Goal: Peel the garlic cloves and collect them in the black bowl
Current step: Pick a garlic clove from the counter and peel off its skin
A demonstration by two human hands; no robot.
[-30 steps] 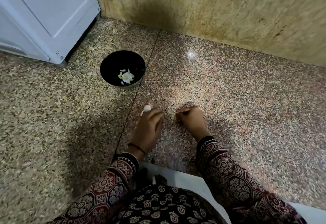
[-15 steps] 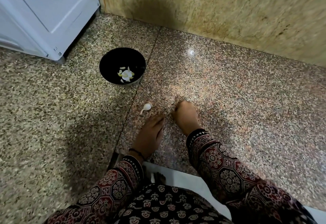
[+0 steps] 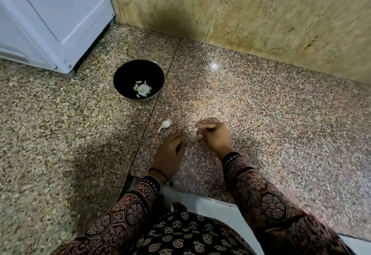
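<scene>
one unpeeled white garlic clove [image 3: 165,124], its papery tail pointing toward the person, lies on the speckled granite bench [image 3: 261,124] just ahead of the left hand [image 3: 170,152] and apart from it. the round black bowl [image 3: 120,80] stands further back and to the left, near the foot of a white appliance [image 3: 60,23], with a small heap of pale peeled cloves and scraps [image 3: 142,90] at its bottom.

the left hand rests low over the bench, its fingers [image 3: 179,135] loosely bent with nothing visible in them. the right hand [image 3: 215,138] is smeared by motion; its fingers are curled inward near the bench, but i cannot tell whether they pinch a bit of skin or hold nothing.

the step in hand looks like taking up the loose clove to peel it. a good way would be to reach the left hand forward and a little left and pinch the clove across its fat middle rather than by the thin tail, which would likely tear off. then lift it clear of the bench so both hands can work. one hand should steady the body while the other nips the root end and strips the skin toward the tip in long pieces. the clove is small, light and smooth, so a firm but light pinch suits it; a hard squeeze could shoot it across the polished stone. once it is bare, carry it right over the bowl's mouth before letting go, since the bowl is well apart from the hands. keep the skin out of the bowl if only cloves are wanted there.
</scene>
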